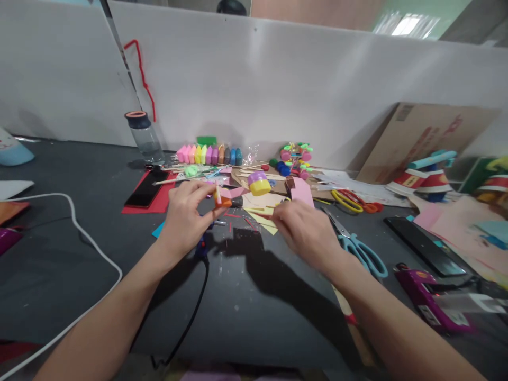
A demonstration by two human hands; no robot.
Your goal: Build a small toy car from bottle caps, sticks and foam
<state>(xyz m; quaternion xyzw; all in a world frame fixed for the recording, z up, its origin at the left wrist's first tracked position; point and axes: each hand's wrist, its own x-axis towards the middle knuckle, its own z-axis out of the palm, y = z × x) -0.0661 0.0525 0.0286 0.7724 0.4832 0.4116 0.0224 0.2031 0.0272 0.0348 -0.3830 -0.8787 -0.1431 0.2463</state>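
My left hand (188, 214) is closed, thumb and fingertips pinching a small orange piece (223, 201) with a black end, raised above the table. To its right my right hand (304, 227) has its fingers pressed together. Something thin and reddish shows at those fingertips, too small to name. Behind and between the hands stands a purple and yellow tub (259, 183). Yellow paper scraps (270, 225) lie below it, with tiny red bits near them. A pink paper piece (301, 191) is just beyond my right hand.
Blue-handled scissors (363, 256) lie beside my right forearm. A water bottle (145, 137), a phone (146, 189) and a row of coloured clay pieces (209, 155) stand or lie farther back. A white cable (85, 235) crosses the left; a purple device (431, 301) sits right.
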